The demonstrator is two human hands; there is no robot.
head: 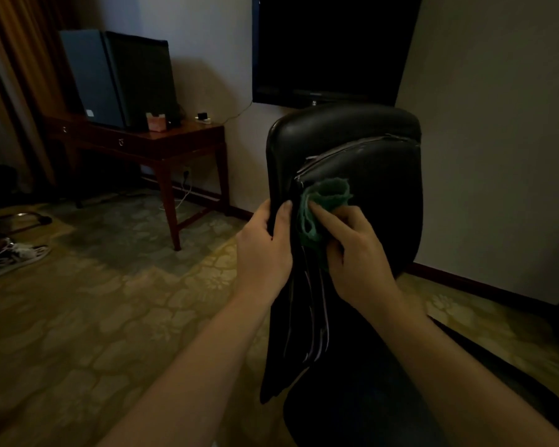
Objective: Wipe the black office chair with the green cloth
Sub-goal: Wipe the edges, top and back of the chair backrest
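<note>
The black office chair [362, 146] stands right in front of me, its padded backrest facing me, with worn, cracked seams along the upper cushion. My left hand [265, 250] grips the left edge of the backrest, thumb on the front and fingers wrapped behind. My right hand [355, 253] holds the bunched green cloth [326, 196] and presses it against the backrest just right of my left thumb. Part of the cloth is hidden under my fingers. The seat lies dark at the bottom of the view.
A wooden desk [162, 143] with a black mini fridge [120, 79] stands at the back left. A dark television [329, 46] hangs on the wall behind the chair. Another person's sneaker [13, 253] rests on the patterned carpet at far left.
</note>
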